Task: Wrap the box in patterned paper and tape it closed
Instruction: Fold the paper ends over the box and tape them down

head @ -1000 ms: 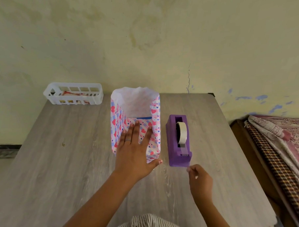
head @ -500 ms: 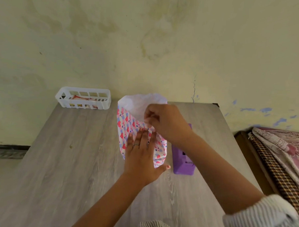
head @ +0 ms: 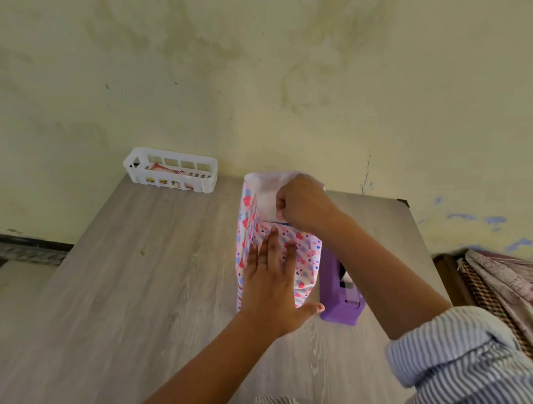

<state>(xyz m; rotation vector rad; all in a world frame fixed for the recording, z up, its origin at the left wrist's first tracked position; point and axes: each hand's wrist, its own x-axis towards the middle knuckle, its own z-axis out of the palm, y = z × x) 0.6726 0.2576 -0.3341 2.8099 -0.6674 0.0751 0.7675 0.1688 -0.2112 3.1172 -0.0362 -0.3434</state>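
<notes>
Left hand [head: 271, 281] lies flat with fingers spread against the near face of the upright box wrapped in heart-patterned paper [head: 305, 264], thumb stretched out toward 3 o'clock at the package's lower corner; a ring shows on one finger. Right hand [head: 305, 203] reaches in from 4 o'clock and is curled closed at the top of the package, pinching the white inner side of the paper where it stands up past the box; whether a piece of tape is between those fingers cannot be told. A thin blue edge of the box [head: 278, 222] shows just under the right hand. The package stands near the middle of the grey wood-grain table [head: 133, 287], toward its far edge. Just beside it at 3 o'clock sits a purple tape dispenser [head: 342, 299], partly hidden by the right forearm. At 10 o'clock, well apart, a white plastic basket [head: 169, 170] rests against the wall with something red and white inside. A striped sleeve [head: 466, 363] is rolled up on the right arm.
</notes>
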